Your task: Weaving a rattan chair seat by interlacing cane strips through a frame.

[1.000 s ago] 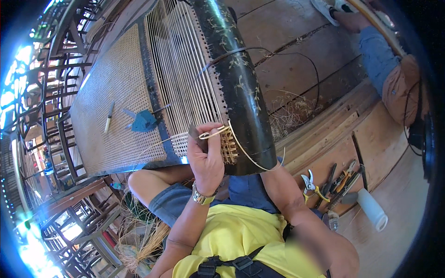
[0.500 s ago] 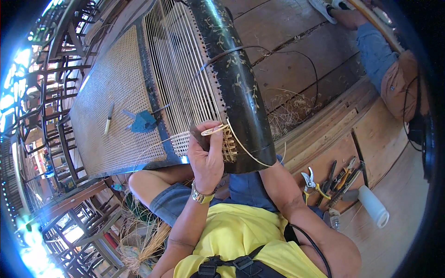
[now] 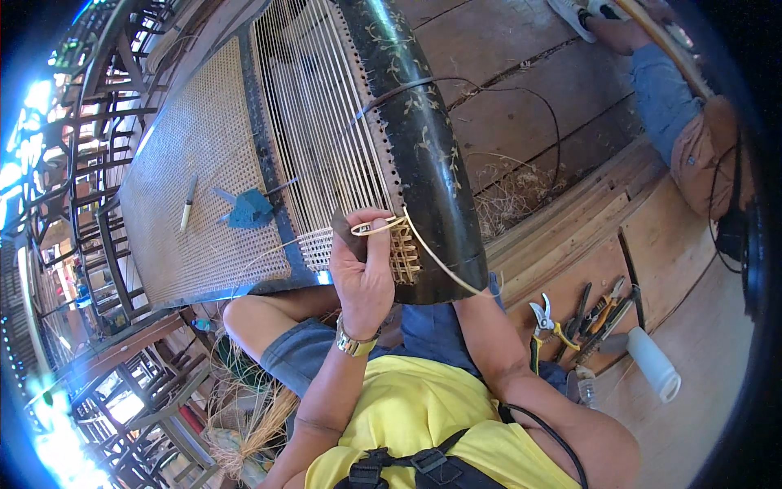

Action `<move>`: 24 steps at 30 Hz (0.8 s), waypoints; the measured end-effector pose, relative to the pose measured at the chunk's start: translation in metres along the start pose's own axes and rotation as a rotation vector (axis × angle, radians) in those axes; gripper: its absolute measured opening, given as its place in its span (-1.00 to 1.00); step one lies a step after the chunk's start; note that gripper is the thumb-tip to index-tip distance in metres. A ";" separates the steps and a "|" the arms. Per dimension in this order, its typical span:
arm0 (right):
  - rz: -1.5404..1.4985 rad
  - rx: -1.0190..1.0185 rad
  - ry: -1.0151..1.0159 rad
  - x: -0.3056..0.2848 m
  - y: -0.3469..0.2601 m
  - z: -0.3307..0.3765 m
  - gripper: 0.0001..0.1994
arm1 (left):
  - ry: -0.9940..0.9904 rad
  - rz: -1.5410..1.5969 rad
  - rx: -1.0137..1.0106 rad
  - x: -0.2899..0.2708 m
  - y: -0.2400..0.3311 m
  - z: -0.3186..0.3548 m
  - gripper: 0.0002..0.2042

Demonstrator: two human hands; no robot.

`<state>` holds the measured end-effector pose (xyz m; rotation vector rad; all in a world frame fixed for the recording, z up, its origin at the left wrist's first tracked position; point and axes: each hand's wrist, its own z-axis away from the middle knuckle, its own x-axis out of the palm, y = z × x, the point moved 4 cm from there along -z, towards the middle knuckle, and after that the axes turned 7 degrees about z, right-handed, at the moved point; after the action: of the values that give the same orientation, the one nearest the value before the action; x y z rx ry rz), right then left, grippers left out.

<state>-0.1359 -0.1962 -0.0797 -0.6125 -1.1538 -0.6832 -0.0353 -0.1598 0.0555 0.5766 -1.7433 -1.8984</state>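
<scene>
A black-painted wooden frame (image 3: pixel 444 236) with a row of holes lies across my lap, strung with long pale cane strands (image 3: pixel 314 106). My left hand (image 3: pixel 364 273) is closed at its lower corner, thumb and fingers pinching a small loop of cane strand (image 3: pixel 371 229). A dark flat piece (image 3: pixel 348 232) shows by these fingers; its kind is unclear. Beside the fingertips lies a woven patch of cane (image 3: pixel 404 259). From there the strand crosses the black rail to its outer edge. My right forearm (image 3: pixel 497 346) reaches under the frame, which hides the right hand.
A finished cane panel (image 3: pixel 195 155) at left bears a blue object (image 3: pixel 251 209) and a pale-handled knife (image 3: pixel 188 204). At right lie pruning shears (image 3: pixel 550 322), pliers (image 3: pixel 603 310) and a white cylinder (image 3: pixel 654 364). Another person's leg (image 3: pixel 664 98) is at upper right.
The cane loop at my left fingertips has grown rounder, and the strand across the black rail lies straighter. My left hand has barely moved; my right hand stays hidden.
</scene>
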 end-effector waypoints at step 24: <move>0.306 0.226 -0.046 -0.008 -0.019 -0.010 -0.53 | -0.079 0.034 -0.162 -0.011 0.001 -0.006 -0.90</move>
<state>-0.1462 -0.2151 -0.0884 -0.5973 -1.1304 -0.2747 -0.0227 -0.1579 0.0561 0.4149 -1.6160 -2.0400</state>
